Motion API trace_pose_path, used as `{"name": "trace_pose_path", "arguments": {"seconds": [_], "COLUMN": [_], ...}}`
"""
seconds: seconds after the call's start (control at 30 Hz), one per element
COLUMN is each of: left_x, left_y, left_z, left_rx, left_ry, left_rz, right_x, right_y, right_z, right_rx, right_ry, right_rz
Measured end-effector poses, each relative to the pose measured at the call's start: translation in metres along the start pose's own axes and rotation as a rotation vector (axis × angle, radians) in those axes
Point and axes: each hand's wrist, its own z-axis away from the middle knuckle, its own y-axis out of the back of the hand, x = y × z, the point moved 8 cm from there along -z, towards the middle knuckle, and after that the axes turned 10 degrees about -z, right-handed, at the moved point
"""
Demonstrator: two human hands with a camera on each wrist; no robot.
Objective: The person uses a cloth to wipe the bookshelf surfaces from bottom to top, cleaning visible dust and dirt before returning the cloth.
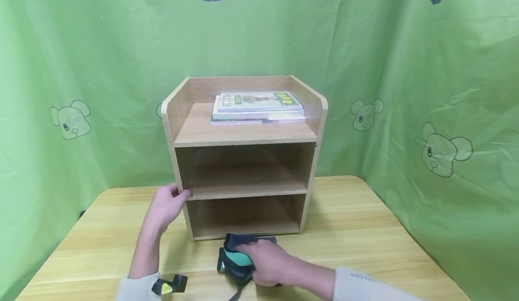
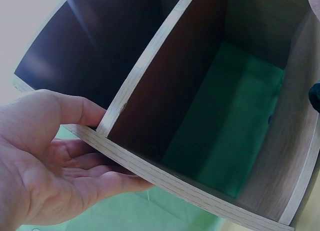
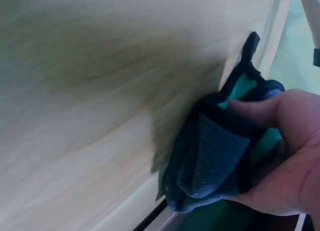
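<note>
A wooden shelf unit (image 1: 245,138) stands on the table in the head view. My left hand (image 1: 165,206) holds the front edge of its left side panel, about level with the middle board. In the left wrist view, the thumb lies inside the panel (image 2: 215,203) and the fingers are on its outer side. Bunched in my right hand (image 1: 269,262) is a dark grey and green cloth (image 1: 238,258) with black edging, just in front of the unit's bottom. The right wrist view shows the folded cloth (image 3: 215,158) between thumb and fingers, close to a pale wood surface.
A small stack of books (image 1: 259,108) lies on the unit's top. Two shelf compartments open to the front below it. The wooden table (image 1: 357,233) extends on both sides, with a green curtain (image 1: 409,89) behind and to the right.
</note>
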Motion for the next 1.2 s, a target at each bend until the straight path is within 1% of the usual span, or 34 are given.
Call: {"name": "trace_pose_path", "arguments": {"seconds": [0.1,0.17,0.27,0.37,0.43,0.53,0.63,0.67,0.73,0.83,0.93,1.0,1.07,1.17,1.2], "left_x": [0.0,-0.001,-0.002,-0.003,-0.003,-0.003,-0.003,-0.003,-0.003,-0.003,-0.002,-0.002,-0.003,-0.003,-0.002], "left_y": [-0.001,-0.001,-0.001,-0.003,-0.003,-0.003,-0.002,-0.002,-0.001,-0.001,-0.001,-0.001,-0.001,-0.001,-0.001], "left_z": [0.0,0.0,0.001,0.001,0.001,0.0,0.0,0.0,0.0,0.0,0.0,0.0,0.0,0.0,-0.001], "left_rx": [0.001,0.002,-0.001,-0.01,-0.014,-0.012,-0.012,-0.013,-0.014,-0.01,-0.008,-0.007,-0.01,-0.01,-0.009], "left_ry": [-0.003,-0.003,0.002,0.01,0.014,0.018,0.021,0.021,0.022,0.017,0.011,0.006,0.003,-0.002,-0.003], "left_rz": [0.004,0.005,0.007,0.015,0.015,0.011,0.013,0.015,0.019,0.018,0.016,0.013,0.015,0.015,0.014], "right_x": [-0.001,-0.002,-0.002,-0.001,-0.003,-0.011,-0.02,-0.023,-0.026,-0.03,-0.033,-0.035,-0.034,-0.028,-0.025], "right_y": [0.002,0.004,0.012,0.028,0.045,0.078,0.117,0.132,0.163,0.207,0.249,0.275,0.301,0.332,0.339], "right_z": [-0.001,-0.001,0.0,0.004,0.007,0.012,0.021,0.025,0.034,0.05,0.066,0.076,0.084,0.09,0.091], "right_rx": [0.026,0.048,0.084,0.135,0.169,0.223,0.286,0.321,0.396,0.532,0.695,0.816,0.938,1.077,1.106], "right_ry": [0.007,0.025,0.055,0.063,0.073,0.098,0.116,0.126,0.116,0.119,0.145,0.191,0.219,0.227,0.21], "right_rz": [-0.011,-0.019,-0.071,-0.164,-0.221,-0.271,-0.307,-0.313,-0.327,-0.308,-0.184,-0.098,-0.02,0.056,0.083]}}
